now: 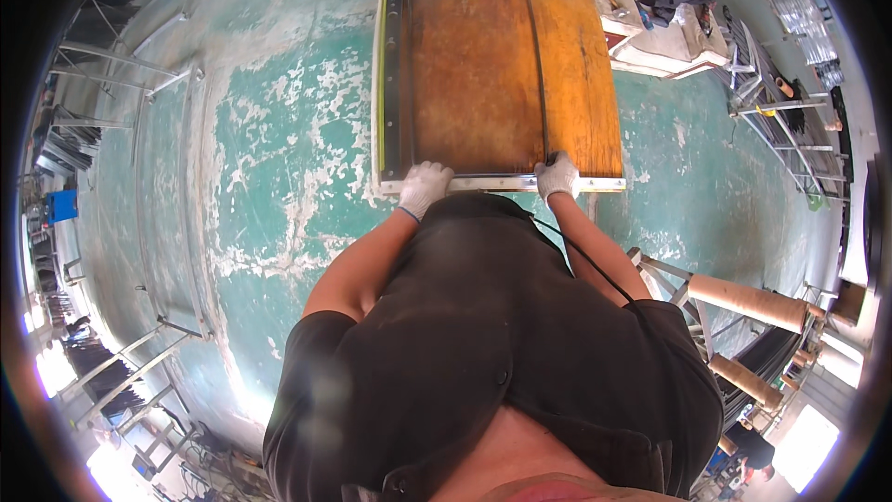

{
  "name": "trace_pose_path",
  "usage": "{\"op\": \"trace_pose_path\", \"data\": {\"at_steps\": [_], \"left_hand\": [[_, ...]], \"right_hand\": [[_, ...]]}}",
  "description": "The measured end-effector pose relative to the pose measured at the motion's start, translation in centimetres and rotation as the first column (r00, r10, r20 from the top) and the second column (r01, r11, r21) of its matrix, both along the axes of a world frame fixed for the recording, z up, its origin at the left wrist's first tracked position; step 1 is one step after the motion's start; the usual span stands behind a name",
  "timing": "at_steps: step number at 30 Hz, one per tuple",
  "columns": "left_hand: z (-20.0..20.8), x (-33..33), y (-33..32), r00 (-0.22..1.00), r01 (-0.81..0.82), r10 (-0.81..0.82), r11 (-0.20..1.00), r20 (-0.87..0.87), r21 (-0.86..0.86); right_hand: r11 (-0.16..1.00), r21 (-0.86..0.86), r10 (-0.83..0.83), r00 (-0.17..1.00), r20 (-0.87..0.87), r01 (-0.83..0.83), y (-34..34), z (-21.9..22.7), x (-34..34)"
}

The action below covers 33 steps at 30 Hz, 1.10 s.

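Note:
A long table [474, 65] with a worn orange-brown top stretches away in front of me, its near edge edged with a pale metal strip. A thin black cord [534, 46] runs lengthwise along the top to my right hand [557, 175]. That hand wears a white glove and is closed on the cord at the near edge; beyond it the cord trails down beside my right forearm. My left hand [426, 188], also gloved, lies on the near edge close to the left corner. Its fingers rest on the border, with nothing seen in them.
A dark perforated rail [392, 65] lines the table's left side. Right of the far end stands a cluttered bench [664, 42] with dark cloth on it. Metal racks [790, 121] flank both sides. Brown rolls [748, 304] sit on a frame at my right. Another person [751, 451] is behind, lower right.

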<state>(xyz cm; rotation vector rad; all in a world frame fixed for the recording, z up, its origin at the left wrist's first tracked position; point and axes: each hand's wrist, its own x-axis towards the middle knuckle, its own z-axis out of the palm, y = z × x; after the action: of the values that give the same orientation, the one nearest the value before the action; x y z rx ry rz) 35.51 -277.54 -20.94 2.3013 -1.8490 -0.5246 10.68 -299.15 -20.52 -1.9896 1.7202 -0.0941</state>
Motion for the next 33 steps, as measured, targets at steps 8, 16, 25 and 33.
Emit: {"op": "trace_pose_path", "data": {"at_steps": [8,16,25,33], "left_hand": [[-1.4,0.1,0.5,0.999,-0.020,0.025,0.991,0.038,-0.131],[0.1,0.3,0.6,0.999,-0.044,0.045,0.992,0.005,-0.120],[-0.1,0.5,0.4,0.999,-0.041,0.042,0.998,0.012,-0.048],[-1.0,0.6,0.7,0.998,-0.069,0.068,0.997,-0.011,-0.038]], "right_hand": [[0.998,-0.058,-0.005,0.999,0.039,0.007,0.6,0.4,0.4],[0.996,-0.090,0.006,0.997,0.076,0.001,0.7,-1.0,0.3],[0.998,-0.069,0.005,0.997,0.071,0.000,0.8,-0.4,0.5],[0.998,-0.050,-0.025,0.997,0.072,0.028,1.2,0.5,1.1]]}}
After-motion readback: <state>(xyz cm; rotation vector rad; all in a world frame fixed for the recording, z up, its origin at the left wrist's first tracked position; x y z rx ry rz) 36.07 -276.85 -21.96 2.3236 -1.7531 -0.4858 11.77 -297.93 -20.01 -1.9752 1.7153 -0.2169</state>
